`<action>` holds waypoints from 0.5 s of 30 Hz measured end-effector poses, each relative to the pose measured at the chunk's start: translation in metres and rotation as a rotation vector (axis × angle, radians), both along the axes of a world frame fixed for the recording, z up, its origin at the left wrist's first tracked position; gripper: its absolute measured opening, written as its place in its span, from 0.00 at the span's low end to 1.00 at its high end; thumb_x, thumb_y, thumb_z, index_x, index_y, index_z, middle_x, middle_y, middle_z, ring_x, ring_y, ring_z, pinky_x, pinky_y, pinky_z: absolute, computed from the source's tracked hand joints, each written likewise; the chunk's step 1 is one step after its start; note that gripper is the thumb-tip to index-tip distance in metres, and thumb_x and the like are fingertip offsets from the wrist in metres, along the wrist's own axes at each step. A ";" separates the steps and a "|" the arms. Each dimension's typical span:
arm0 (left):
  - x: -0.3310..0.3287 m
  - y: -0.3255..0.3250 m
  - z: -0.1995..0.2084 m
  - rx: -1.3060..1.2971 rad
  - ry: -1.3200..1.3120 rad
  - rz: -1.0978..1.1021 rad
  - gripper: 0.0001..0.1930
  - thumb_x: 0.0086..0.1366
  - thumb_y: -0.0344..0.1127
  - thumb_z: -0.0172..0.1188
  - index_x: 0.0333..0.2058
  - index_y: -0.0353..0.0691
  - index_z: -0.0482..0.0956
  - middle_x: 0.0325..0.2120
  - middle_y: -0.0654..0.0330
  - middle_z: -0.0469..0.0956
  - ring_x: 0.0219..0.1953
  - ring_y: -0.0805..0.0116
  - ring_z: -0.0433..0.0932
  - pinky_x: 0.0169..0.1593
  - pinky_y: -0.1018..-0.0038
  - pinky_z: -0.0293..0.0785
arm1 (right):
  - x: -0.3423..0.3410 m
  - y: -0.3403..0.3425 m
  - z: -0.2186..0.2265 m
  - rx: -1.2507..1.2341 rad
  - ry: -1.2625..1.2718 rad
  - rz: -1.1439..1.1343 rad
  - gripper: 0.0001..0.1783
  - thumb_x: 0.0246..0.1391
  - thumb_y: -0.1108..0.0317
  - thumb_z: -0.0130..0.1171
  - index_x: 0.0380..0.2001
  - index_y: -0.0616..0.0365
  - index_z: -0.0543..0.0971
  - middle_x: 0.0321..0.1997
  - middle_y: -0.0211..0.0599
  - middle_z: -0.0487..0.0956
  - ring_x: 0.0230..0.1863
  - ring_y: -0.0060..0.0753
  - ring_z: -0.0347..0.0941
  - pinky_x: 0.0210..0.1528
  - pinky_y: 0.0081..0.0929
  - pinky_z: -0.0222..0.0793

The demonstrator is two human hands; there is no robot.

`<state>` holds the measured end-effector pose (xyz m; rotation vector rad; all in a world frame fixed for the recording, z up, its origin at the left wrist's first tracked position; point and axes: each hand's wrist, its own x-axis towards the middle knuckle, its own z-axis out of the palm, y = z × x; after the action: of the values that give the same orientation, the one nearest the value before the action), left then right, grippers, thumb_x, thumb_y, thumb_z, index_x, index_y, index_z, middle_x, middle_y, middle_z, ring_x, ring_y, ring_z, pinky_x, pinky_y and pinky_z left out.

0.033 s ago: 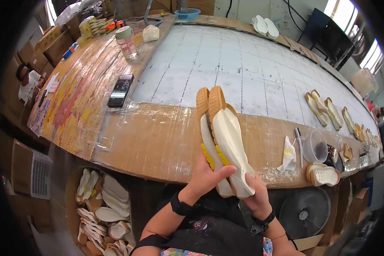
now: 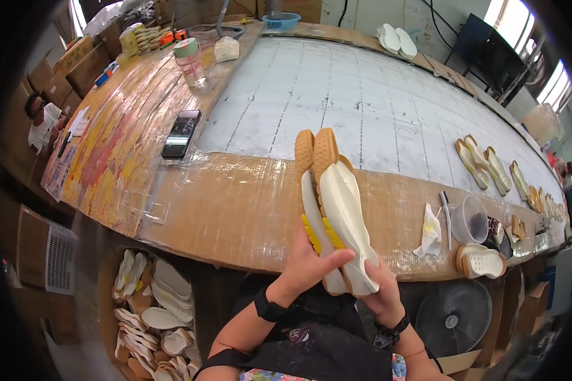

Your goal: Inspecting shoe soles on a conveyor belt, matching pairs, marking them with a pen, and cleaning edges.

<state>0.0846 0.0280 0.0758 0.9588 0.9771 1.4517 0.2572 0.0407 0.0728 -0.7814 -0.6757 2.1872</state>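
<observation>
Two shoe soles stand side by side above the table's near edge, their tan treaded ends pointing up and away. Their walls are off-white, with a bright yellow ribbed patch low on the left side of each. My left hand grips the pair from the left at these patches, its thumb lying across the front. Around the lower right end is closed my right hand, the thumb pressed on the white surface. The fingers behind the soles are partly hidden.
Below left, a cardboard box holds many soles. On the table are a phone, a bottle, a plastic tub, a brush, a crumpled tissue and more soles. A fan stands below right; a person sits far left.
</observation>
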 end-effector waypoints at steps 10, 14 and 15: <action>0.011 -0.023 0.021 0.114 0.084 0.094 0.58 0.43 0.35 0.68 0.60 0.38 0.28 0.56 0.49 0.52 0.55 0.62 0.59 0.55 0.68 0.60 | -0.001 -0.015 -0.004 0.046 0.000 0.079 0.36 0.48 0.67 0.54 0.58 0.64 0.53 0.56 0.46 0.62 0.56 0.37 0.61 0.56 0.32 0.58; 0.010 -0.027 0.027 0.105 0.062 0.094 0.55 0.45 0.32 0.65 0.61 0.39 0.29 0.56 0.50 0.51 0.55 0.63 0.59 0.55 0.68 0.60 | -0.004 -0.017 0.000 0.036 -0.064 0.084 0.37 0.46 0.67 0.55 0.58 0.64 0.53 0.55 0.45 0.63 0.54 0.36 0.62 0.54 0.31 0.60; 0.010 -0.027 0.028 0.133 0.068 0.104 0.55 0.45 0.31 0.65 0.61 0.39 0.29 0.56 0.50 0.51 0.56 0.63 0.59 0.55 0.69 0.60 | -0.004 -0.017 0.000 0.028 -0.074 0.075 0.37 0.46 0.67 0.56 0.58 0.64 0.53 0.55 0.45 0.64 0.54 0.36 0.63 0.54 0.30 0.60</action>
<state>0.0947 0.0008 0.1033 1.0731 1.0020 1.5958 0.2528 0.0233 0.0725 -0.8380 -0.7820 2.2207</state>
